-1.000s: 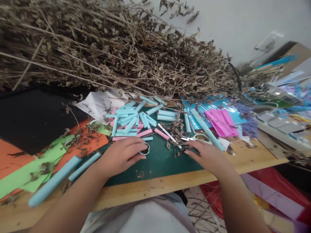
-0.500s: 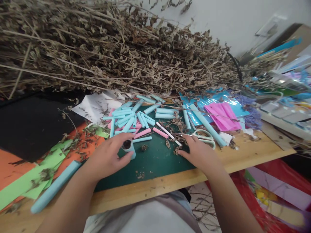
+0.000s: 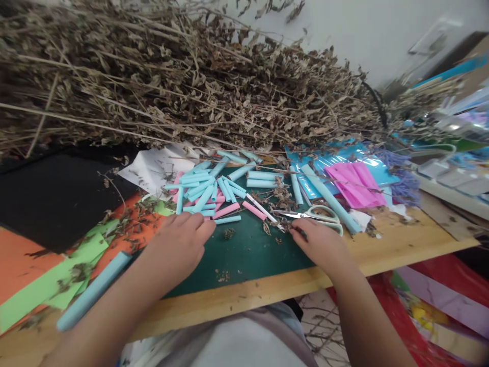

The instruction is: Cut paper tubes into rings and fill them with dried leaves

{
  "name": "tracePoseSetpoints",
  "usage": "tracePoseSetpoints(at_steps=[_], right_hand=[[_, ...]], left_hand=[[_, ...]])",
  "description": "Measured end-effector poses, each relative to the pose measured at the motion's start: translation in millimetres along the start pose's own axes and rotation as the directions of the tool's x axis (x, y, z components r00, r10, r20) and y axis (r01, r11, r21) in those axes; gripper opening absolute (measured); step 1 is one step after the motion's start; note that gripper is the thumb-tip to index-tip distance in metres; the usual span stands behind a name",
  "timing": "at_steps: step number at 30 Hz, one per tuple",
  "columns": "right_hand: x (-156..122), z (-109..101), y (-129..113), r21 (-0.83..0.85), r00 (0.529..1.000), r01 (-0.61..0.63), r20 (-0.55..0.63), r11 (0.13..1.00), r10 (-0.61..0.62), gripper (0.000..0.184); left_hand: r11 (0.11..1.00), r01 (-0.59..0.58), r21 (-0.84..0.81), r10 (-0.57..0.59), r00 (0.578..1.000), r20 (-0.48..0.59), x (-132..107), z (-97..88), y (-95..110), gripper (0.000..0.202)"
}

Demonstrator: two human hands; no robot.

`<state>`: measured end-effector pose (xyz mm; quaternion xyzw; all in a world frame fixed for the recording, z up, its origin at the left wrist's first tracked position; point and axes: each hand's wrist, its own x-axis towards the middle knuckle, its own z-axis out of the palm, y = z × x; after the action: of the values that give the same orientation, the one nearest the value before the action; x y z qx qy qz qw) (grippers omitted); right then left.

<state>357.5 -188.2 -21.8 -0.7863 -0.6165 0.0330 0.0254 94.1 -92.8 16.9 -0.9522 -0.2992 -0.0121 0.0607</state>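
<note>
My left hand (image 3: pixel 179 247) lies palm down on the green cutting mat (image 3: pixel 248 255), fingers closed together and curled. Its fingertips touch the near edge of a pile of short blue and pink paper tubes (image 3: pixel 208 191). What is under the palm is hidden. My right hand (image 3: pixel 319 244) rests at the mat's right edge, its fingertips pinched on dried leaf bits (image 3: pixel 300 233), just below the white-handled scissors (image 3: pixel 321 215). A small clump of dried crumbs (image 3: pixel 228 233) lies on the mat between the hands.
A big heap of dried leafy branches (image 3: pixel 171 86) fills the back of the wooden table (image 3: pixel 401 239). Orange and green paper sheets (image 3: pixel 49 270), a long blue tube (image 3: pixel 93 290) and black felt (image 3: pixel 57 196) lie at left. Pink paper (image 3: pixel 355 183) on blue sheets lies at right.
My left hand lifted a short blue tube filled with dark bits, then moved up to the tube pile, and the tube is now out of sight. My right hand drew crumbs together and pinched them.
</note>
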Motion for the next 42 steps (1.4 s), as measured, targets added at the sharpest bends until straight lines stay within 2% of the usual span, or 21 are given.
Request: tracePoseSetpoints(at_steps=[4, 6, 7, 8, 9, 11, 12, 13, 14, 16, 18, 20, 22, 24, 27, 29, 30, 33, 36, 40, 42], right_hand=[[-0.5, -2.6, 2.8, 0.281, 0.999, -0.002, -0.041, 0.960, 0.014, 0.011], [-0.9, -3.1, 4.4, 0.468, 0.997, -0.019, -0.054, 0.884, 0.050, 0.008], [-0.9, -2.7, 4.3, 0.582, 0.995, -0.037, -0.050, 0.812, 0.081, 0.008], [-0.6, -1.8, 2.8, 0.711, 0.991, -0.056, -0.043, 0.701, 0.123, 0.008], [-0.1, -0.5, -0.6, 0.838, 0.984, -0.069, -0.031, 0.541, 0.174, 0.009], [1.4, 2.5, -14.4, 0.992, 0.968, -0.062, 0.032, 0.112, 0.250, 0.012], [2.0, 3.8, -24.9, 0.993, 0.963, -0.050, 0.076, -0.105, 0.258, 0.013], [2.3, 4.8, -37.4, 0.959, 0.969, -0.061, 0.124, -0.276, 0.216, 0.014], [2.0, 5.3, -51.1, 0.912, 0.976, -0.098, 0.167, -0.399, 0.140, 0.015], [-0.1, 5.0, -79.1, 0.825, 0.971, -0.218, 0.237, -0.521, -0.030, 0.013], [-3.2, 3.5, -102.2, 0.764, 0.961, -0.275, 0.241, -0.583, -0.137, 0.010], [-5.4, 1.9, -117.0, 0.716, 0.966, -0.259, 0.186, -0.648, -0.181, 0.009], [-5.6, 1.1, -123.6, 0.678, 0.975, -0.221, 0.145, -0.701, -0.167, 0.010], [-4.8, 1.8, -125.1, 0.661, 0.981, -0.193, 0.130, -0.725, -0.143, 0.009], [-2.8, 4.6, -125.5, 0.679, 0.992, -0.124, 0.111, -0.724, -0.066, 0.012], [-0.2, 5.5, -127.1, 0.719, 0.994, 0.011, 0.069, -0.695, 0.087, 0.018], [1.7, 5.2, -128.1, 0.747, 0.984, 0.086, 0.038, -0.660, 0.171, 0.021], [9.1, 1.1, -129.9, 0.869, 0.940, 0.235, -0.090, -0.435, 0.328, 0.030], [13.4, -3.4, -127.8, 0.948, 0.923, 0.284, -0.230, -0.144, 0.309, 0.039], [8.2, -3.8, -128.0, 0.885, 0.876, 0.444, -0.461, 0.137, 0.142, 0.054], [2.9, -5.1, -132.4, 0.835, 0.855, 0.512, -0.519, 0.203, -0.021, 0.059]], left_hand=[[0.998, -0.010, 0.059, 0.006, 0.997, 0.073, 11.5, 21.5, 3.9, 0.027], [0.998, 0.004, 0.067, -0.008, 0.999, 0.054, 12.0, 25.5, 4.5, 0.026], [0.998, 0.016, 0.068, -0.018, 0.999, 0.033, 10.9, 24.1, 5.5, 0.026], [0.998, 0.019, 0.063, -0.019, 1.000, 0.000, 9.3, 20.7, 7.4, 0.025], [0.999, 0.000, 0.048, 0.001, 0.999, -0.040, 7.8, 15.7, 10.3, 0.025], [0.995, -0.103, -0.014, 0.100, 0.984, -0.149, 6.7, 4.3, 18.6, 0.027], [0.981, -0.183, -0.058, 0.166, 0.960, -0.224, 8.1, -0.4, 23.6, 0.031], [0.959, -0.264, -0.103, 0.221, 0.925, -0.308, 11.1, -3.5, 28.4, 0.036], [0.931, -0.333, -0.146, 0.255, 0.883, -0.394, 15.8, -4.7, 32.6, 0.043], [0.871, -0.433, -0.234, 0.261, 0.810, -0.526, 28.6, -2.1, 38.3, 0.059], [0.783, -0.518, -0.344, 0.249, 0.768, -0.590, 42.2, 3.9, 40.0, 0.067], [0.645, -0.604, -0.467, 0.230, 0.737, -0.636, 52.0, 9.2, 40.1, 0.059], [0.476, -0.645, -0.599, 0.136, 0.726, -0.674, 56.7, 12.3, 40.8, 0.035], [0.301, -0.616, -0.728, -0.084, 0.743, -0.664, 57.9, 14.2, 42.9, 0.011], [0.020, -0.546, -0.838, -0.456, 0.740, -0.494, 58.6, 17.8, 48.2, 0.029], [-0.122, -0.485, -0.866, -0.580, 0.743, -0.335, 59.1, 20.7, 54.1, 0.032], [-0.163, -0.428, -0.889, -0.608, 0.753, -0.251, 58.8, 21.8, 58.1, 0.029], [-0.177, -0.179, -0.968, -0.605, 0.795, -0.037, 52.9, 21.0, 73.9, 0.017], [-0.112, -0.075, -0.991, -0.556, 0.831, -0.001, 39.3, 16.5, 90.5, 0.025], [-0.148, -0.069, -0.987, -0.550, 0.835, 0.024, 25.0, 14.5, 94.8, 0.043], [-0.135, -0.045, -0.990, -0.572, 0.819, 0.041, 24.6, 16.1, 85.8, 0.048]])
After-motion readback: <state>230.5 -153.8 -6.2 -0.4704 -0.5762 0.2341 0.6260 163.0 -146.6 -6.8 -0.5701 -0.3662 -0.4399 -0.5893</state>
